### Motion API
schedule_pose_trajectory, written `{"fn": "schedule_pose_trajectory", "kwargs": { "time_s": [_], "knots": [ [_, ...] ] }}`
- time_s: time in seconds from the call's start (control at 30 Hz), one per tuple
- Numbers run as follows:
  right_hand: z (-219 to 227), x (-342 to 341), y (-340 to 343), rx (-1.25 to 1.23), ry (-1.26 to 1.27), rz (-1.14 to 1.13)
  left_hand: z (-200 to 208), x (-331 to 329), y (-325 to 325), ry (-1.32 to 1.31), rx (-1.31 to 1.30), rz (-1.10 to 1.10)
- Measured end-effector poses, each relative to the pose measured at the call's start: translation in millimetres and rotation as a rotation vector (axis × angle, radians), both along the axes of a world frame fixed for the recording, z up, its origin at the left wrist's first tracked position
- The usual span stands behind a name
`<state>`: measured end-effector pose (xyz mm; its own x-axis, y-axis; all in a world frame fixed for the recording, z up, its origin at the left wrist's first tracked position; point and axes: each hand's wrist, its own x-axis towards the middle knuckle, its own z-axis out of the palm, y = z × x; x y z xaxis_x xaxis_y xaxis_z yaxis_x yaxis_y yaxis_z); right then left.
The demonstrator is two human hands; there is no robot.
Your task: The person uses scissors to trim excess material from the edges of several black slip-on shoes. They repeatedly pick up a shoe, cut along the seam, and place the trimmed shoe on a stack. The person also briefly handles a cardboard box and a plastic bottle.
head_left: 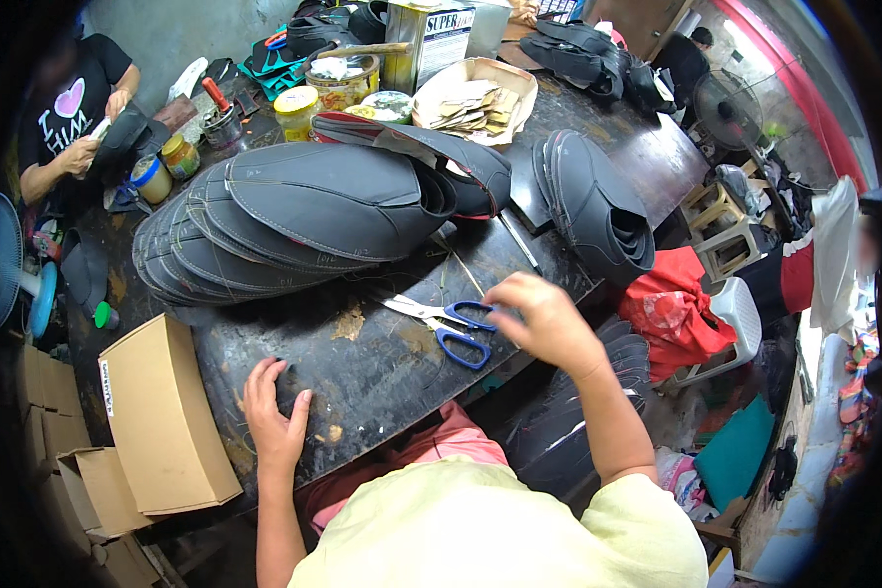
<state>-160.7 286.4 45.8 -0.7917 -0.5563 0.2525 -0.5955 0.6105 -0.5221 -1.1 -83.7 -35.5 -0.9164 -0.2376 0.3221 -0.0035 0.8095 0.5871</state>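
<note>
My left hand (pixel 276 414) rests open on the dark table, its fingers spread and nothing in them. By the blue upper handle of a pair of scissors (pixel 458 335), my right hand (pixel 537 321) is bent with its fingers curled together; what they hold, if anything, is hidden. The scissors lie on the table, silver blades pointing left. Beyond both hands sits a long overlapping stack of black stitched shoe uppers (pixel 314 201). A smaller bundle of similar uppers (pixel 593 201) stands to the right.
A brown cardboard box (pixel 167 416) lies at the table's left edge. Jars (pixel 297 113), a tin (pixel 426 49) and a tray of small tan pieces (pixel 475 103) stand at the back. A co-worker (pixel 78 108) handles a black piece at far left. A red bag (pixel 676 314) hangs right.
</note>
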Motion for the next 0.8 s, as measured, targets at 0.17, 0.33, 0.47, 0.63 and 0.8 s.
{"fn": "schedule_pose_trajectory", "kwargs": {
  "time_s": [0.17, 0.33, 0.47, 0.63, 0.8],
  "knots": [
    [-24.0, 22.5, -35.5, 0.254, 0.031, 0.056, 0.8, -1.1, 4.5, -0.017, -0.075, 0.014],
    [-34.5, 21.0, -34.2, 0.175, 0.072, 0.001, 0.4, -2.1, 6.9, -0.032, -0.123, 0.016],
    [-39.6, 15.4, -33.3, 0.15, 0.08, -0.026, 0.1, -1.3, 6.3, -0.028, -0.137, 0.018],
    [-46.4, 14.9, -35.9, 0.142, 0.119, -0.041, 0.4, -1.4, 5.2, -0.031, -0.097, 0.018],
    [-49.2, 19.3, -36.8, 0.166, 0.126, -0.073, 0.6, -2.0, 5.1, -0.022, -0.085, 0.009]
  ]
}}
